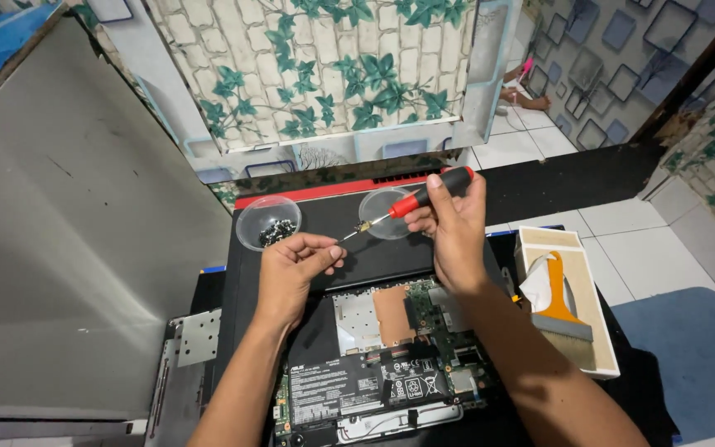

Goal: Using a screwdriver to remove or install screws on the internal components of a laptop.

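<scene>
Opened laptop (374,356), nearest the viewer, lies face down on a dark mat with its bottom cover off; the black battery pack, the green circuit board and a copper-coloured heat plate are exposed. Judging by this, the case has already been unscrewed and opened, while the internal parts appear to be in place. A clear round dish (268,222) at the far left of the machine holds a small heap of dark screws; a second clear dish (384,213) beside it looks empty.

Right hand (455,228) is closed in a full fist round the red-and-black handle of a precision screwdriver (411,201), which is raised above the laptop with its shaft pointing left and slightly down. Left hand (295,269) has thumb and forefinger pinched together at the tip of the shaft; whether a screw or bit sits between them is too small to tell.

A wooden box (589,306) at the right holds an orange-handled brush (560,306). A grey metal panel (84,248) leans at the left.
</scene>
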